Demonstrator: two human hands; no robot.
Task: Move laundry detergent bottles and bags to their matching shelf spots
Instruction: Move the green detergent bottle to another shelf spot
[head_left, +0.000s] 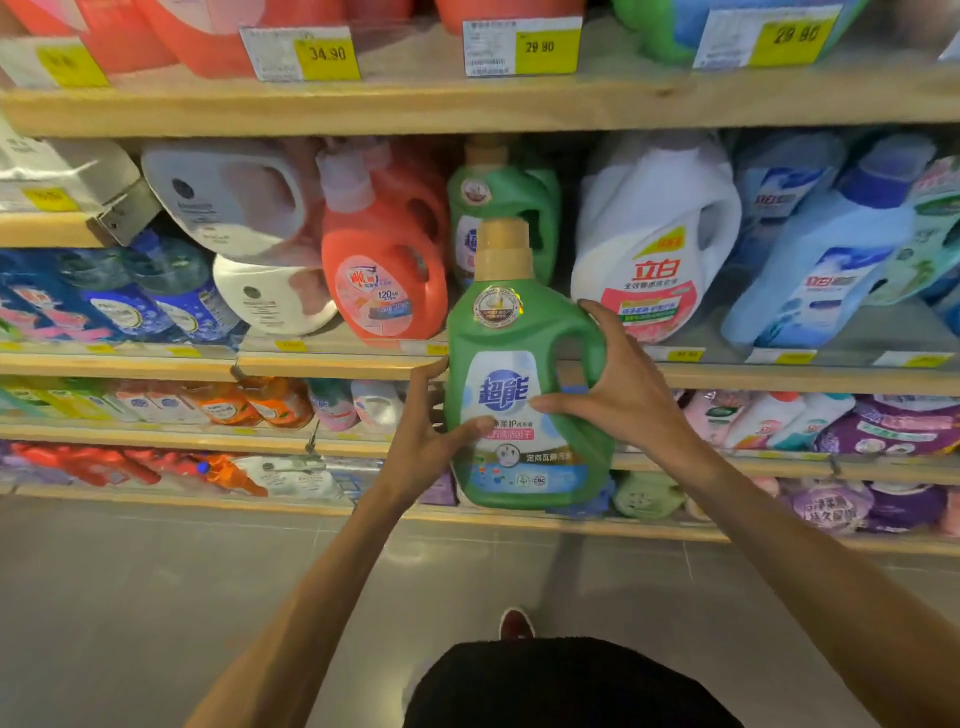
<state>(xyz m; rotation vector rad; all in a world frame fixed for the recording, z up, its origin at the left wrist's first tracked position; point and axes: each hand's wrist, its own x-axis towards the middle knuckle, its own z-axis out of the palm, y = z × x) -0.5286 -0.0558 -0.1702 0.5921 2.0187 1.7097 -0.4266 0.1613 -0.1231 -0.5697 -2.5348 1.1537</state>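
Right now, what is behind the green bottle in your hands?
A matching bottle stands on the shelf directly behind the held bottle. Its lower half is covered, so what lies deeper cannot be seen.

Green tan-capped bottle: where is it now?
The green bottle is centre of the head view, held between the left hand and right hand, below a matching bottle shelved between an orange bottle and a white bottle.

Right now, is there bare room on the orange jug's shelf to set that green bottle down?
Best bet: the gap between the orange jug and the white jug, before the shelved green bottle, though the held green bottle hides part. A narrow bare strip separates white jug and blue bottle. Left of the orange jug is packed.
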